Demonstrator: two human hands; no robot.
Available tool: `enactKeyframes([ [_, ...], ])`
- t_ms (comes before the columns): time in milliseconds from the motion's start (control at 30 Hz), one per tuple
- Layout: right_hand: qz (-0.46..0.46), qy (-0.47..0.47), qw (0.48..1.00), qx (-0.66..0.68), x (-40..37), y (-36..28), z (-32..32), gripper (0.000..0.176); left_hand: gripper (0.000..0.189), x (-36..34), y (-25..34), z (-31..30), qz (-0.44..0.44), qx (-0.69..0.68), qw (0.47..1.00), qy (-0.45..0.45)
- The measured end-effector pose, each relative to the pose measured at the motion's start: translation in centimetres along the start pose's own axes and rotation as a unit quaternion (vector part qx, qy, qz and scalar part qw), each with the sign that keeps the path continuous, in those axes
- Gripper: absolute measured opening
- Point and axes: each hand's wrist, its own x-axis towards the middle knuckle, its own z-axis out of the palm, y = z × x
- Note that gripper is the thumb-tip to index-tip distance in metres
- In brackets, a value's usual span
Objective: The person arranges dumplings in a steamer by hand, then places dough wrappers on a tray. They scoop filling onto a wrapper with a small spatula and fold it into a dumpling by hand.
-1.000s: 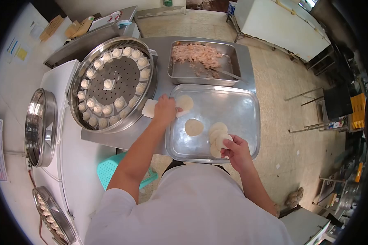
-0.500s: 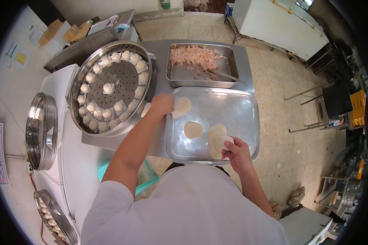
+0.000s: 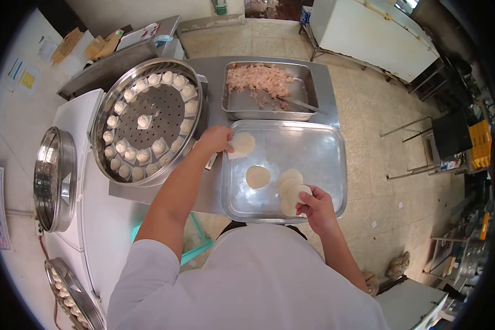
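My left hand (image 3: 217,138) is closed at the upper left of the metal tray (image 3: 324,148), its fingertips pinching the edge of a white paper square (image 3: 237,155). A round dough wrapper (image 3: 244,143) lies partly over that paper. My right hand (image 3: 317,207) pinches another dough wrapper (image 3: 298,193) between thumb and fingers, above an overlapping group of wrappers (image 3: 287,179) at the tray's lower right. One single wrapper (image 3: 258,177) rests flat near the tray's middle.
Behind the tray sits a deep metal pan (image 3: 242,107) with pink minced filling (image 3: 261,78) and a metal utensil (image 3: 302,104). At left is a round steamer (image 3: 151,113) holding several pleated buns on paper squares. A turquoise stool (image 3: 195,252) stands below the table.
The left hand and the paper have shifted slightly within the tray's upper left corner. The right hand stays nearly in place with its wrapper. The whole view has moved a little.
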Motion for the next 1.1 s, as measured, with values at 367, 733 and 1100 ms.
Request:
enactKeyframes([
  [367,-0.006,0.024,1.0,0.011,-1.0,0.8,-1.8,0.035,0.023,0.2,-0.8,-1.4,-0.009,0.083,0.994,0.07],
  [733,-0.056,0.032,0.997,0.033,-0.4,-0.6,-1.9,0.041,0.028,-2.7,11.1,8.0,0.058,-0.473,0.876,0.074],
  [1100,-0.195,0.082,0.887,-0.412,5.4,-1.6,-0.4,0.045,0.022,-3.4,10.9,10.5,0.265,0.003,0.948,0.179],
])
